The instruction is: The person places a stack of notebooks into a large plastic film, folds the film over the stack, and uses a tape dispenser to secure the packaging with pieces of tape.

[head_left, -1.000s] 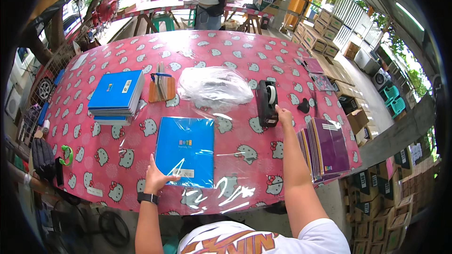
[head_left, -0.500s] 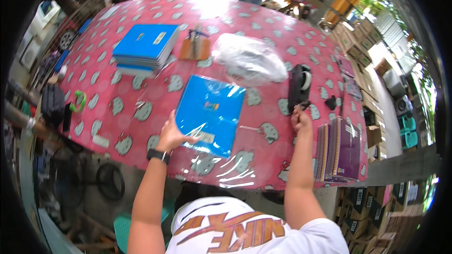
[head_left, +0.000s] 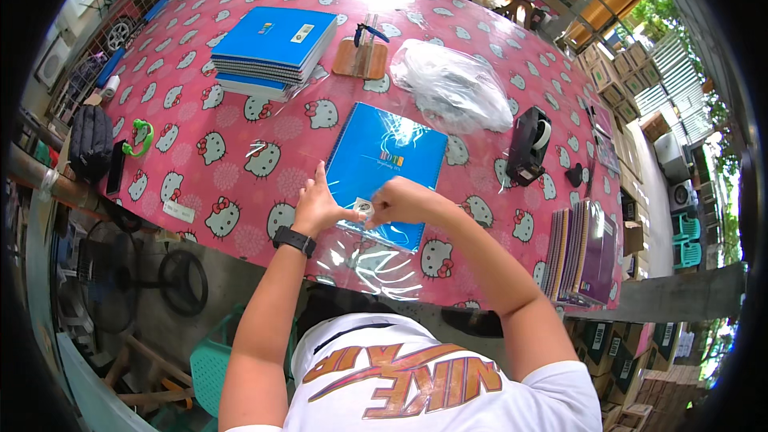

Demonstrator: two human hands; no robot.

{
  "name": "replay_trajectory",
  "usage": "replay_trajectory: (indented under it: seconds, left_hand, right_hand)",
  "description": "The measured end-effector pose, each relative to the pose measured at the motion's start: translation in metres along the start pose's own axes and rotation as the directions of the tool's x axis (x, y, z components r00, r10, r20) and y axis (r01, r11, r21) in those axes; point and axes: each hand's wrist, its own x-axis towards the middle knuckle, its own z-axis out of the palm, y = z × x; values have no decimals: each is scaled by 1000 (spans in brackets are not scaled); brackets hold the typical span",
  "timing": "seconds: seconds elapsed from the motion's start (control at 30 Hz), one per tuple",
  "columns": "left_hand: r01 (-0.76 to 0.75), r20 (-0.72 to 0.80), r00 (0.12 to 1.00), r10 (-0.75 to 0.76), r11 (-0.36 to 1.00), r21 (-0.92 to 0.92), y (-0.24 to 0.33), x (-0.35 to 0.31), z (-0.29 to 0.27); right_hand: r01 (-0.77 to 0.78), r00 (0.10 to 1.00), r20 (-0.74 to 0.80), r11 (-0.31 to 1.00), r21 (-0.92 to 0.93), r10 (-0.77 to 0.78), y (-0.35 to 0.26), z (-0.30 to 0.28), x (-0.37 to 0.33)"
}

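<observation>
A blue spiral notebook (head_left: 392, 140) lies in front of me, in a clear plastic sleeve (head_left: 376, 264) whose loose end reaches past the notebook's near edge. My left hand (head_left: 318, 206) rests over its near left corner, fingers spread and thumb stretched along the cover. My right hand (head_left: 408, 204) is closed above the near part of the cover, close to the left thumb and a small white label (head_left: 363, 208). What its fingertips pinch, if anything, is too small to make out. A black tape dispenser (head_left: 528, 146) stands to the right.
Further back are a stack of blue notebooks (head_left: 276, 36), a wooden block with dark-handled pliers (head_left: 360, 58) and a heap of clear plastic (head_left: 452, 84). Purple spiral notebooks (head_left: 596, 260) stand at the near right. A black pouch (head_left: 90, 142) and a green coiled strap (head_left: 142, 136) lie left.
My right hand has moved left from the tape dispenser to the notebook's near part. My left hand stays spread at the notebook's near left corner. The whole view has shifted slightly.
</observation>
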Motion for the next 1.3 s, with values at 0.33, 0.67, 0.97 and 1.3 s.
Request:
replay_trajectory:
  seconds: [0.33, 0.67, 0.97, 1.3]
  left_hand:
    - [-95, -83, 992, 92, 995, -40, 2, -12, 5]
    - [-179, 69, 974, 218, 914, -363, -28, 34, -4]
    - [190, 253, 853, 457, 181, -965, -17, 3, 4]
    - [-143, 42, 536, 843, 139, -980, 126, -67, 7]
  right_hand:
    - [-392, 831, -494, 900, -192, 256, 27, 16, -11]
    - [-50, 484, -646, 756, 652, 590, 74, 82, -39]
    - [530, 550, -539, 232, 816, 638, 2, 37, -105]
    - [485, 87, -639, 528, 697, 764, -1, -22, -300]
